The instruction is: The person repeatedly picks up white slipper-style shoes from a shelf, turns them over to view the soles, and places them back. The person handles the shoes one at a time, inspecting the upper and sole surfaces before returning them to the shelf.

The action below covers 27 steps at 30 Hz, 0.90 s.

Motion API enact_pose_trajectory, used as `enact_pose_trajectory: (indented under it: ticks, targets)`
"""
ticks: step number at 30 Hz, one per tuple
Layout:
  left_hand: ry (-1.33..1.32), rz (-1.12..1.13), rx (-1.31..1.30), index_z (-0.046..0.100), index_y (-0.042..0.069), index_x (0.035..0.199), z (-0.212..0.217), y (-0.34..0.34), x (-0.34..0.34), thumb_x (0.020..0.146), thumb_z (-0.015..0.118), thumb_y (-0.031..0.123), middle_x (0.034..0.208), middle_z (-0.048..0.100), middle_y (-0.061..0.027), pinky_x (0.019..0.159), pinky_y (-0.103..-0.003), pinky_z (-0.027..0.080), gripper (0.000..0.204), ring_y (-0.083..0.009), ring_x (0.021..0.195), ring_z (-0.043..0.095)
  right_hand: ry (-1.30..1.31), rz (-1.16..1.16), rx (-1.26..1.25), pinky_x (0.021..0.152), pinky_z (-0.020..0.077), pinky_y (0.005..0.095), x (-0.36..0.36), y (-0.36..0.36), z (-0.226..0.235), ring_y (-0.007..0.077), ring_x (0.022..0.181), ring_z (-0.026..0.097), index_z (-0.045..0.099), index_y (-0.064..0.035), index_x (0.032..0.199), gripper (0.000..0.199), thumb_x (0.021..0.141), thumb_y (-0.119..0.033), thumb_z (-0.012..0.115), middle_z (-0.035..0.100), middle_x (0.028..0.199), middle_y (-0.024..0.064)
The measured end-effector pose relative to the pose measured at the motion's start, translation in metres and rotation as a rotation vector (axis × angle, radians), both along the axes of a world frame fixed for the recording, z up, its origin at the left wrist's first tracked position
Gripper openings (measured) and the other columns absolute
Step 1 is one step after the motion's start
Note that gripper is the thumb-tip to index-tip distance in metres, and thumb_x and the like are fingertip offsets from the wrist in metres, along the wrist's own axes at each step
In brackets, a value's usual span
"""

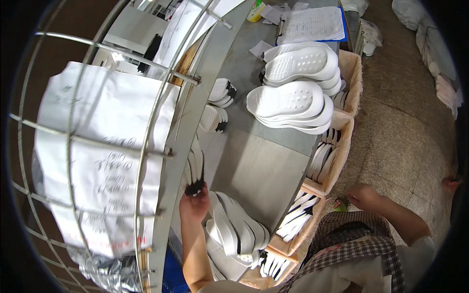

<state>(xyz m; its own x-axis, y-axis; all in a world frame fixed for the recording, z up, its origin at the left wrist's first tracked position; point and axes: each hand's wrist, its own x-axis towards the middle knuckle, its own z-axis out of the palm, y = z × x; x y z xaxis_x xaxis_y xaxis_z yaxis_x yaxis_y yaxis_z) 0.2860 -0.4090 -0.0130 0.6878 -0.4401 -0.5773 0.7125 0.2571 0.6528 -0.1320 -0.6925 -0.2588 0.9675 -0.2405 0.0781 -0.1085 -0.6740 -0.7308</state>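
Note:
My left hand [194, 205] is closed around the black end of a small stack of white sole pieces [195, 166], at the left side of the workbench. Right beside that wrist, a row of white shoe soles [239, 224] stands on edge. My right hand [364, 197] hangs by my checked apron, its fingers curled, with nothing visible in it. Farther along the bench lie two stacks of white soles, a nearer stack [290, 102] and a farther stack [303, 63]. Small stacks of white pieces with black ends [215, 118] lie to their left.
A wire rack [73, 132] with handwritten sheets [105, 156] rises on the left. Lined bins [347, 132] holding white and black strips [295, 215] line the bench's right edge. A clipboard [312, 24] lies at the far end. White bags [435, 53] stand across the floor.

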Motion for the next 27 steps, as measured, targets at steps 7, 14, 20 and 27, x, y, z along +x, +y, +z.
enact_pose_trajectory:
  ticks: [7,14,20,27]
  targets:
    - [-0.192,-0.233,0.099,0.053,-0.003,0.116,0.038,-0.046,-0.229,0.090,0.053,0.031,0.105,0.061,-0.0190,0.069,-0.035,0.052,0.043,-0.0293,0.085,0.061,-0.199,0.125,1.049,0.086,0.0473,0.0403,0.050,-0.008,0.110,0.0226,0.108,0.056,0.035,-0.0119,0.139,0.049,0.095,-0.028,0.052,0.052,0.126,0.0125]
    - [-0.316,-0.492,0.059,0.037,0.000,0.131,-0.008,-0.135,-0.373,0.084,0.068,0.027,0.116,0.057,-0.0166,0.068,-0.038,0.055,0.062,-0.0291,0.093,0.063,-0.604,0.074,1.778,0.109,0.0257,0.0414,-0.022,-0.022,0.167,0.0237,0.138,0.021,-0.007,-0.0205,0.149,0.082,0.092,-0.023,0.051,0.012,0.153,0.0100]
    - [-0.444,-0.753,0.033,0.023,0.000,0.141,-0.015,-0.195,-0.390,0.084,0.069,0.028,0.131,0.046,-0.0155,0.100,-0.042,0.040,0.079,-0.0266,0.120,0.048,-0.653,0.016,1.805,0.111,0.0223,0.0405,-0.100,-0.051,0.170,0.0256,0.137,0.023,-0.004,-0.0169,0.150,0.088,0.080,-0.014,0.050,0.013,0.152,0.0121]
    - [-0.359,-0.732,0.118,0.033,0.000,0.133,-0.037,-0.266,-0.374,0.096,0.050,0.032,0.121,0.054,-0.0172,0.085,-0.040,0.052,0.052,-0.0278,0.104,0.060,-0.606,-0.134,1.953,0.101,0.0360,0.0475,-0.136,-0.063,0.190,0.0269,0.123,0.043,0.026,-0.0151,0.142,0.065,0.083,-0.025,0.052,0.039,0.136,0.0096]
